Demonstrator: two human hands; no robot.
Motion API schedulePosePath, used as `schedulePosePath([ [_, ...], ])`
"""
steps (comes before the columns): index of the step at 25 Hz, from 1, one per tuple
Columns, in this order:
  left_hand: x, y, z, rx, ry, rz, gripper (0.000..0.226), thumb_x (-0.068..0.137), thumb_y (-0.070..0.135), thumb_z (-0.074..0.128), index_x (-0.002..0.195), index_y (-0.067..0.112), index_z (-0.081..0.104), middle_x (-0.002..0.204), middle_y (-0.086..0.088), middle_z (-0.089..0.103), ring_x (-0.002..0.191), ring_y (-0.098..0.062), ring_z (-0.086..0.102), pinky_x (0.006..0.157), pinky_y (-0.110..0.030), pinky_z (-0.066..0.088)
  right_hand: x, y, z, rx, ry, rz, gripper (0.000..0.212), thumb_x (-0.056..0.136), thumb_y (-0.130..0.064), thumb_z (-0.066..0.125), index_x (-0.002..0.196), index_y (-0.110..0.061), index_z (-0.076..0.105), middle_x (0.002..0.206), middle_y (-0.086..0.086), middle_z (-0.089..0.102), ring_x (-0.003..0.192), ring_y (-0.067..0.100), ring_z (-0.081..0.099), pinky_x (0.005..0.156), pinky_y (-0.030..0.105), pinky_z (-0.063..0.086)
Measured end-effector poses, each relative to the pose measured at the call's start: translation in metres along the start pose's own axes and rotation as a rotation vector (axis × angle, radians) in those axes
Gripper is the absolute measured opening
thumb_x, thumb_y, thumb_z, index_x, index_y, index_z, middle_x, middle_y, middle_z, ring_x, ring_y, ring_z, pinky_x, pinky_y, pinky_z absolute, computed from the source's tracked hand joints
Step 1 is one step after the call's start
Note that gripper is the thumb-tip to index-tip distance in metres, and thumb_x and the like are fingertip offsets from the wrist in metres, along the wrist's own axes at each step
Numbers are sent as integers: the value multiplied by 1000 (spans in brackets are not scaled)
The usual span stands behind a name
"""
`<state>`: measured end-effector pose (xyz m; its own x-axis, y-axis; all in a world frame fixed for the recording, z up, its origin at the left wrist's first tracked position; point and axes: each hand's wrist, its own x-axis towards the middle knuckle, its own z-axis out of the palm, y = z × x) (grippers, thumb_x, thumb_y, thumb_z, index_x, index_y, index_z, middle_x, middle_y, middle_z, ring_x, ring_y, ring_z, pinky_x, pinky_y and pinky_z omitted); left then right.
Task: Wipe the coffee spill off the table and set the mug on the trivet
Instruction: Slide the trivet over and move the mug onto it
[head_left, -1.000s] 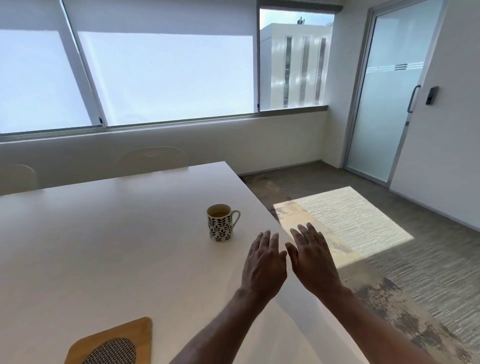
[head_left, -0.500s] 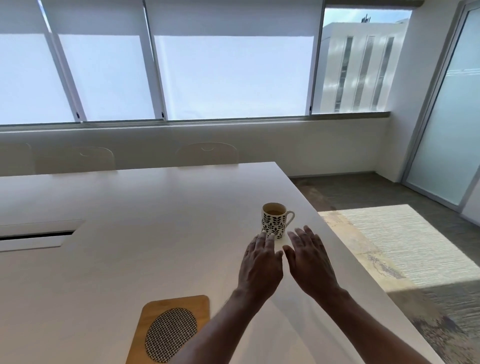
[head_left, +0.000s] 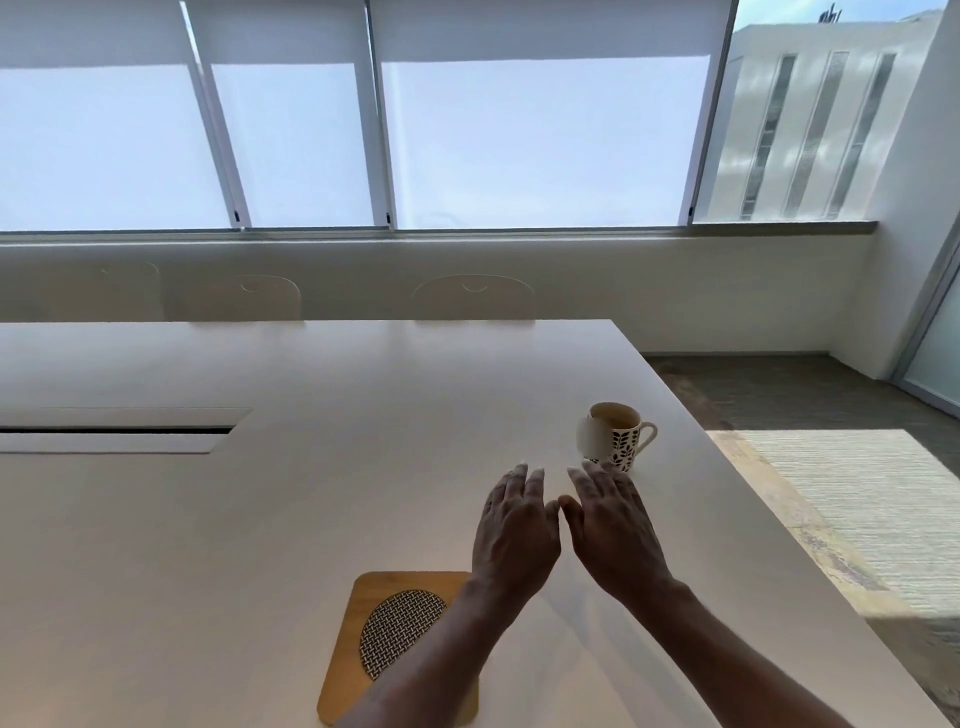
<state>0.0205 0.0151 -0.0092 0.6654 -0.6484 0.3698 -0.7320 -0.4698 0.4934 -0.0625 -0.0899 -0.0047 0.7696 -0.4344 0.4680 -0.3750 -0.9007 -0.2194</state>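
Note:
A white mug (head_left: 623, 439) with a dark leaf pattern holds coffee and stands upright near the right edge of the white table (head_left: 311, 493), handle to the right. My left hand (head_left: 514, 535) and my right hand (head_left: 613, 530) hover side by side just in front of it, palms down, fingers spread, holding nothing. A wooden trivet (head_left: 384, 639) with a woven round insert lies near the front edge, partly hidden under my left forearm. I see no spill and no cloth on the table.
A long cable slot (head_left: 114, 430) is cut into the table at the left. Three pale chairs (head_left: 474, 296) stand along the far side below the windows. Floor and a sunlit rug (head_left: 857, 509) lie to the right.
The view has swung left, so the mug now sits further right and the trivet shows more fully. Both hands stay together in front of the mug, still empty.

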Motion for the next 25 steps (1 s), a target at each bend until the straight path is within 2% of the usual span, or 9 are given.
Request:
schedulePosePath([
  [8, -18, -41, -27, 36, 45, -94, 51, 102, 32, 40, 149, 13, 36, 156, -14, 36, 146, -24, 29, 120, -33, 21, 4, -42, 25, 65, -71, -81, 52, 102, -40, 35, 144, -11, 42, 152, 13, 41, 148, 26, 24, 121, 39, 17],
  [11, -30, -58, -35, 41, 56, -152, 51, 102, 31, 40, 149, 13, 36, 156, -14, 36, 146, -24, 29, 120, -34, 21, -1, -60, 33, 127, -135, -83, 52, 102, -41, 35, 145, -12, 40, 149, 11, 45, 142, 23, 35, 118, 34, 27],
  [14, -44, -73, -39, 37, 42, -214, 50, 102, 31, 39, 149, 14, 36, 157, -13, 35, 147, -24, 28, 120, -33, 20, -9, -77, 42, 209, -198, -104, 48, 101, -37, 41, 141, -10, 44, 139, 10, 54, 131, 22, 47, 108, 31, 40],
  [17, -59, -88, -43, 85, -21, -277, 52, 103, 31, 37, 150, 11, 33, 158, -14, 33, 148, -24, 26, 121, -33, 20, -18, -89, 50, 212, -273, -144, 34, 98, -32, 48, 124, -12, 58, 122, 7, 63, 116, 21, 56, 95, 28, 47],
  [19, -70, -97, -46, 146, -77, -323, 52, 103, 30, 35, 151, 10, 31, 158, -15, 31, 148, -25, 25, 121, -35, 21, -25, -93, 53, 206, -306, -147, 29, 95, -31, 52, 115, -12, 62, 115, 6, 64, 109, 19, 58, 90, 26, 50],
  [21, -82, -103, -48, 194, -117, -360, 52, 103, 28, 30, 151, 9, 29, 159, -17, 28, 149, -28, 23, 122, -38, 20, -28, -95, 56, 199, -316, -132, 29, 95, -31, 53, 114, -11, 64, 115, 6, 64, 107, 18, 59, 89, 25, 50],
  [25, -93, -103, -53, 322, -144, -438, 55, 104, 32, 28, 153, 7, 24, 161, -20, 21, 149, -33, 18, 121, -45, 17, -29, -99, 51, 151, -293, -24, 32, 94, -37, 55, 108, -9, 63, 107, 8, 65, 101, 21, 61, 82, 28, 52],
])
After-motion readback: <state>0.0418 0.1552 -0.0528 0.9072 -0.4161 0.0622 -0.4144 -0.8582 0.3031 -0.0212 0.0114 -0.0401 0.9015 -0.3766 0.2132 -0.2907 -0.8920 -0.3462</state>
